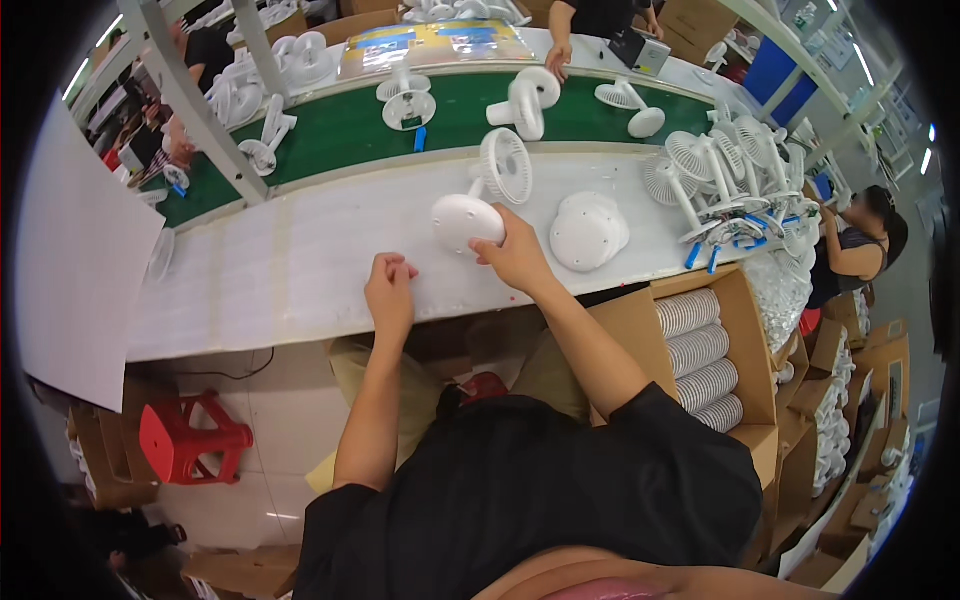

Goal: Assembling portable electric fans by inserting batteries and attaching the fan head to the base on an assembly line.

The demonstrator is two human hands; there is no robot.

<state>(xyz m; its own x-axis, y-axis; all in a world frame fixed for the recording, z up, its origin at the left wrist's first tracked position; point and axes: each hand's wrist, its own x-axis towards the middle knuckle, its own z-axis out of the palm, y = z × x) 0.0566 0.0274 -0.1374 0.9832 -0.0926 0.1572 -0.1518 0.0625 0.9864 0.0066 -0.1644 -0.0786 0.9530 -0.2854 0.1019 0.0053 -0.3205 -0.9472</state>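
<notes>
R hand: fingers hold fan by base edge | L hand: fingers curled, nr fan, can't tell if holding a bit | we'd best grip tight, not bump white discs rt of R fingers

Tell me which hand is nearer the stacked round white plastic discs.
Right. The right hand is just left of the discs; the left hand is farther left.
</notes>
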